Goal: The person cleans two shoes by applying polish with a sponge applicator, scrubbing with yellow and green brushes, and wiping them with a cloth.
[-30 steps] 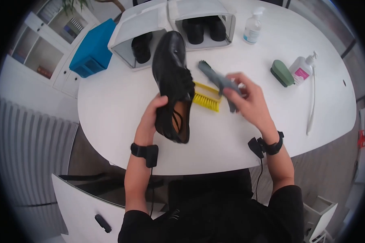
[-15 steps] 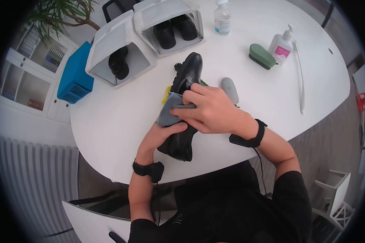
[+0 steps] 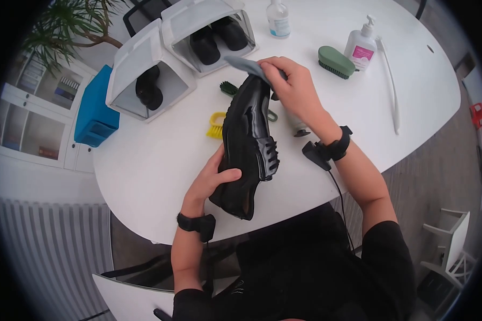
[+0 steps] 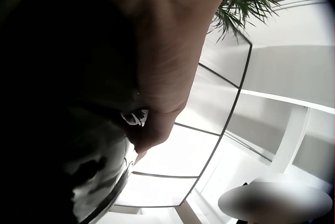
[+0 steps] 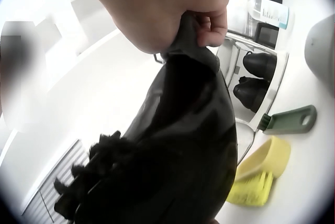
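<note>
A glossy black lace-up shoe (image 3: pixel 246 134) is held up over the table, toe pointing away and sole edge to the left. The left hand (image 3: pixel 211 179) grips it near the heel, thumb across its side. At the toe, the right hand (image 3: pixel 292 85) pinches a grey cloth (image 3: pixel 246 65); in the right wrist view the cloth (image 5: pixel 191 43) lies against the toe tip of the shoe (image 5: pixel 172 130). The left wrist view is dark, with the left hand (image 4: pixel 162 77) beside the shoe.
Behind stand two shoe boxes (image 3: pixel 185 75) with black shoes. A yellow brush (image 3: pixel 215 128) and a dark green brush (image 3: pixel 228 88) lie left of the shoe. Rightward are a green brush (image 3: pixel 335 63), pump bottles (image 3: pixel 362 49) and a white stick (image 3: pixel 392 91).
The right hand has moved with the cloth from beside the yellow brush, onto the shoe's middle, then forward to its toe. The shoe has turned in the left hand, and the head view has shifted.
</note>
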{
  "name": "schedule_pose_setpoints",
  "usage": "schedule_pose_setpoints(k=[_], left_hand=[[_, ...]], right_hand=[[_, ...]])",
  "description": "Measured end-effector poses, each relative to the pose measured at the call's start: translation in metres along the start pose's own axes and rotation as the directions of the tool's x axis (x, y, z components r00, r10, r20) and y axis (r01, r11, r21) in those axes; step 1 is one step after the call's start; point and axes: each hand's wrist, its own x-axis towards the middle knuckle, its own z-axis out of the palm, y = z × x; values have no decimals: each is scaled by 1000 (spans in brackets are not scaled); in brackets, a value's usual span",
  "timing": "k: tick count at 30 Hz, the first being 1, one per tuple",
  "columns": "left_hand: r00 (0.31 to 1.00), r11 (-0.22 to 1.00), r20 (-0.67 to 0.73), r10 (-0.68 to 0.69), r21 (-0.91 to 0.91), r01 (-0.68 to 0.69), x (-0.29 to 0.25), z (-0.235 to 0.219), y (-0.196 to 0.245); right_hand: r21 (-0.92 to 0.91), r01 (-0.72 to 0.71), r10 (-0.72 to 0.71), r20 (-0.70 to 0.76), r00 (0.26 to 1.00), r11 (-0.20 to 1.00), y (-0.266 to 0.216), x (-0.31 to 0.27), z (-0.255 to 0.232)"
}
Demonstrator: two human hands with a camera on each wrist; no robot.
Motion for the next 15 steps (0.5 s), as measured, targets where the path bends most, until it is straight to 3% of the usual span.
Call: schedule_pose_setpoints(k=[1,2,4,6,7,8,9,10,12,13,15], left_hand=[[1000,999,4,-30,-39,30,-3,-5,-3],[998,995,12,-59,-75,60,-4,-8,-5],[1000,990,15,-17,-138,19,-2,-9,-14],[1000,975,12,9,-222,-6,-4,-1,-19],[998,915,58,-36,-400,56,-7,6,-12],[992,823,107,-64,-556,113,-10,11,-8],[997,806,34,-74,-586,80,-8,16,-8],[997,810,33,-71,-581,77,-5,13,-8],[993,725,117,10,-685,73,3,8,-8],[993,726,117,13,-684,71,1,10,-7],[999,685,36,3,-728,24,-6,15,-1]], right_hand=[[108,-180,177,38,984,978,0,1,-2],[115,-177,174,37,984,977,3,2,-4],[363,-423,306,337,890,830,7,4,-11],[382,-454,292,412,863,805,8,-8,-8],[227,-202,143,251,957,953,9,-17,3],[22,60,-63,120,991,998,6,-24,11],[-47,162,-153,160,975,986,-1,-31,13],[-44,167,-158,156,975,985,-8,-40,19],[115,313,-333,278,901,943,-17,-53,31],[114,317,-336,277,900,942,-19,-52,28],[-31,509,-472,331,817,860,-24,-48,19]])
